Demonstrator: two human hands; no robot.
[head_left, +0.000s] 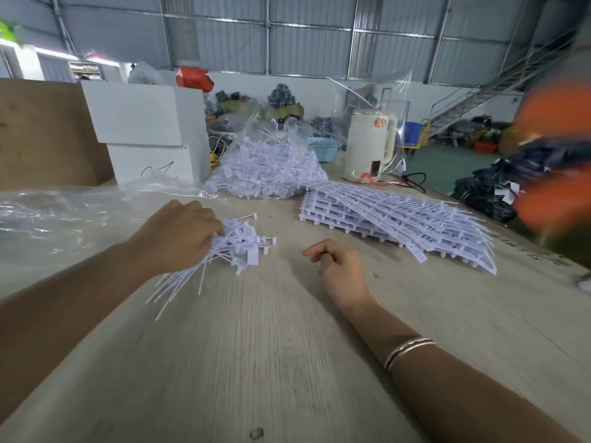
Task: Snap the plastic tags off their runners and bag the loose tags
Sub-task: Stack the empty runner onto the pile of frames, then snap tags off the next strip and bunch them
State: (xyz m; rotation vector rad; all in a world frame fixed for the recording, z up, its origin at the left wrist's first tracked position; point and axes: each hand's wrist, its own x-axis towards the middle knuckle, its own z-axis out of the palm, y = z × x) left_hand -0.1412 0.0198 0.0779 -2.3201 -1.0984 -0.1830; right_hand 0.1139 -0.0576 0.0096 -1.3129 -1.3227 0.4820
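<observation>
Left hand (179,233) fingers (215,226) curl around the loose tags (236,243); right hand (335,266) loosely curled, empty.

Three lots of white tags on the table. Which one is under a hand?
The small loose bunch, gripped by the left hand. The bagged heap and the runner stack lie untouched.

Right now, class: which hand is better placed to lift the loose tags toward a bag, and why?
Probably the left hand: it already grips the loose tags, beside the empty bag. The right hand holds nothing.
</observation>
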